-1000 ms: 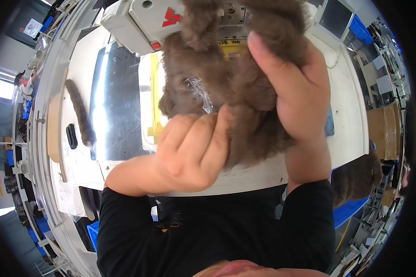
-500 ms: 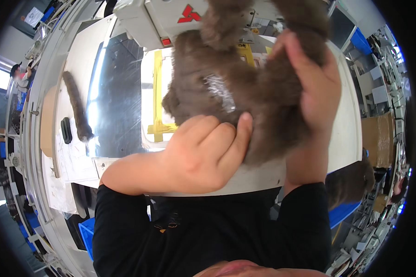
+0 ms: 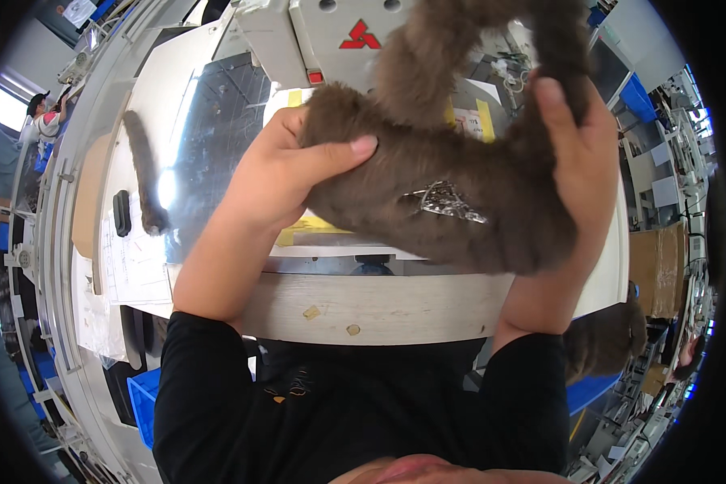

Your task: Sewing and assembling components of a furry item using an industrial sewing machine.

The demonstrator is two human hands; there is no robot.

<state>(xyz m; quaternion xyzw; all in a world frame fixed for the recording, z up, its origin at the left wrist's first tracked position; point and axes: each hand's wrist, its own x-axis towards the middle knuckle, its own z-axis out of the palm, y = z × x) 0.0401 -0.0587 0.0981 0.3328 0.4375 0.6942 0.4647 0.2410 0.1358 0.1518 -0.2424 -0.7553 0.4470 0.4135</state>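
Observation:
Stretched between my hands over the table is a brown plush toy piece [image 3: 427, 157], furry, with long limb-like parts reaching up past the top edge. A shiny clear patch that looks like plastic [image 3: 446, 202] shows on its near side. My left hand [image 3: 290, 165] grips the plush at its left end, thumb on top and fingers hidden underneath. My right hand [image 3: 581, 153] closes round a limb-like part at the right, thumb pointing up along it. Behind the plush stands a pale machine head [image 3: 339, 28], probably a sewing machine, partly covered by the fur.
Left of the machine lies a shiny metal plate [image 3: 210, 145], with a brown furry strip [image 3: 143, 169], a small black case [image 3: 121, 213] and papers [image 3: 133, 262]. More brown plush [image 3: 605, 343] sits low right over a blue bin [image 3: 593, 394]. A person [image 3: 47, 121] is far left.
My left hand has moved up and left, from the plush's near edge to its left end. The plush has turned and spread out; its shiny patch has shifted right and nearer.

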